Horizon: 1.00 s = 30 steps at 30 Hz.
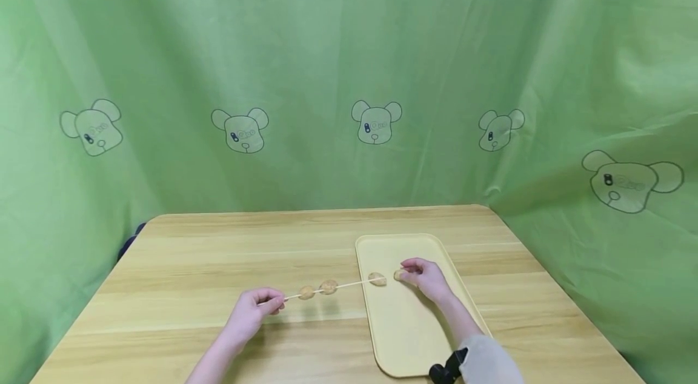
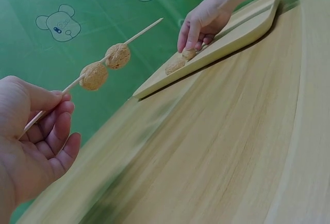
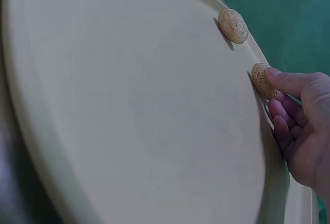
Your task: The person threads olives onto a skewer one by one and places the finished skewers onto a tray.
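My left hand (image 1: 256,311) pinches a thin wooden skewer (image 2: 142,32) near its lower end, between thumb and fingers. Two tan, rough-surfaced meatballs (image 2: 94,76) are threaded on the skewer, a little beyond the fingertips, and its pointed end sticks out bare past them. On the pale yellow tray (image 1: 403,335) my right hand (image 1: 428,280) pinches another tan meatball (image 3: 262,80) between thumb and fingers. One more loose meatball (image 3: 233,26) lies on the tray close by; the skewer's tip overlaps it in the head view.
The tray stands on a light wooden table (image 1: 218,251), right of the middle, with a low raised rim. A green curtain (image 1: 305,69) with printed bear heads hangs behind and beside the table. A black strap device (image 1: 449,367) sits on the right wrist.
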### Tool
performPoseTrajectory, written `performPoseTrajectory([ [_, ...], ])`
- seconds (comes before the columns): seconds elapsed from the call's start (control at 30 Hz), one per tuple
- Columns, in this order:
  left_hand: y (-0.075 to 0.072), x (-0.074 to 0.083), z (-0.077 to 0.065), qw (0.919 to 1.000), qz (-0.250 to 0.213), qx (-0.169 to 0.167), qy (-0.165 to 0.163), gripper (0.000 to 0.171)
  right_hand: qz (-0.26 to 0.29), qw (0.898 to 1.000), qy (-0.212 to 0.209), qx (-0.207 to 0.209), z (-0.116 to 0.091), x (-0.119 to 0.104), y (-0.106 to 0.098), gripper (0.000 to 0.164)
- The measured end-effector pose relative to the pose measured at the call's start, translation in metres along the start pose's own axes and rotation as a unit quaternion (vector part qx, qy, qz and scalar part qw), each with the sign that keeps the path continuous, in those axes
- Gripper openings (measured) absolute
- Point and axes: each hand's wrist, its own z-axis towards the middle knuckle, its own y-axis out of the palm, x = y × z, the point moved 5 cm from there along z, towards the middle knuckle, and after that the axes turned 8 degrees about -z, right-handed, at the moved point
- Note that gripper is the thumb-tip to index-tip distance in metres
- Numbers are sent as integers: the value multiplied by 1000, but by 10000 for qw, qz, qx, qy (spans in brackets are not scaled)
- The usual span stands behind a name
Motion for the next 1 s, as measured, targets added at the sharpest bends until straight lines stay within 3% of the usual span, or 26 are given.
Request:
performPoseTrajectory([
  [0.37, -1, -4, 0, 9999, -87, 30, -44, 23, 196, 9998, 36, -78, -5, -9, -6, 35],
  [0.6, -2, -3, 0, 9999, -93, 42, -44, 22, 486, 9962, -726, -38, -13, -16, -11, 31],
  [0.83, -2, -5, -1, 9999, -92, 60, -73, 21, 380, 9992, -37, -144, -16, -20, -12, 36],
  [1.0, -2, -5, -1, 9999, -76, 108, -77, 22, 498, 9987, -42, -66, -22, -29, -19, 34],
])
